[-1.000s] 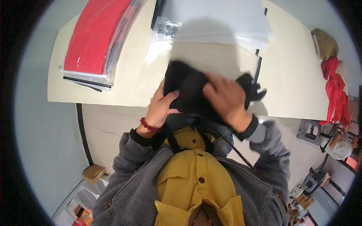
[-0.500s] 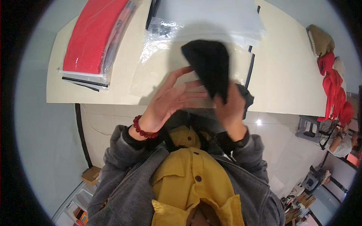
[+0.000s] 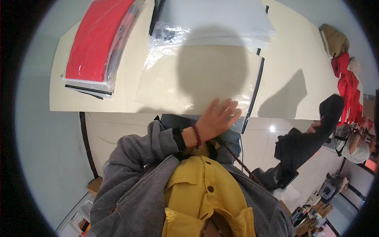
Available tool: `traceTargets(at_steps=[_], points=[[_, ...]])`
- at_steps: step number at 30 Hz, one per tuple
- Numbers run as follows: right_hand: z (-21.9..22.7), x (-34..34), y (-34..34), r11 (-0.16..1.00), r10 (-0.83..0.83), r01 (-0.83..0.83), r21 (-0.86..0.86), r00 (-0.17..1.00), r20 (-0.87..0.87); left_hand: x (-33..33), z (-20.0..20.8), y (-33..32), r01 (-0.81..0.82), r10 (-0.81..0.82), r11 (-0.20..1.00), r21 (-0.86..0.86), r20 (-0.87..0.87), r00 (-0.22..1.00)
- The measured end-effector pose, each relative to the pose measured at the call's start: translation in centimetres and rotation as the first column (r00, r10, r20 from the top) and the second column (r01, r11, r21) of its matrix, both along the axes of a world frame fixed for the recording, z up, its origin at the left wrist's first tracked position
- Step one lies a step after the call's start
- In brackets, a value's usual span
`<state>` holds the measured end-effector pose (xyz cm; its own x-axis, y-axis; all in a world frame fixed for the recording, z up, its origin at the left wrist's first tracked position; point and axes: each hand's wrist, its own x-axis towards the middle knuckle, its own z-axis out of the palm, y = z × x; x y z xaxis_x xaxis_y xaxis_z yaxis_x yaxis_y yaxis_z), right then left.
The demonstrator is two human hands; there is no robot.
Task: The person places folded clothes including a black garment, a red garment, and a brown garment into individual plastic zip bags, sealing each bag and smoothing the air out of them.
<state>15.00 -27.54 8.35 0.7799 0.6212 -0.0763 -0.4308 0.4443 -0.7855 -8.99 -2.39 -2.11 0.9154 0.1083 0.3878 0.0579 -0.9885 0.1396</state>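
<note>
Head view: the right hand [image 3: 314, 127] holds 1 black cloth [image 3: 308, 144].

The left hand [image 3: 217, 119] has its fingers apart, over the near edge of a clear bag [image 3: 164, 85], which lies flat on the cream worktop [image 3: 290, 59]. The right hand [image 3: 314, 127], mostly hidden, holds a black cloth [image 3: 301, 147] near the right front corner. A red packaged item [image 3: 98, 41] lies at the left, and whitish plastic sheets [image 3: 215, 15] lie behind the clear bag
</note>
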Motion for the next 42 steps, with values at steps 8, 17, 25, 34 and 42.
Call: traceTargets(at_steps=[8,17,25,34,42], points=[[-3.3,-4.8,-0.1,0.923,0.153,-0.015,0.385,0.931,-0.331,-6.9,8.7,7.6,0.499,-0.496,0.866,-0.047,0.053,0.867],[-1.9,-8.2,8.4,0.946,-0.275,0.256,-0.200,0.959,-0.073,-13.7,10.6,7.1,-0.275,0.143,0.949,-0.158,-0.560,0.816],[-2.4,-9.0,9.2,0.930,-0.185,0.201,-0.306,0.979,0.081,-12.2,2.6,3.6,-0.275,0.240,0.959,-0.065,-0.331,0.913],[-1.8,-9.4,8.2,0.954,-0.273,0.256,-0.156,0.957,-0.097,-11.9,-2.4,2.0,-0.213,0.210,0.943,0.257,0.038,0.977],[-2.7,-9.6,7.3,0.839,-0.303,0.389,-0.381,0.915,0.266,-11.3,4.4,5.1,-0.251,0.259,0.950,-0.184,0.019,0.966]])
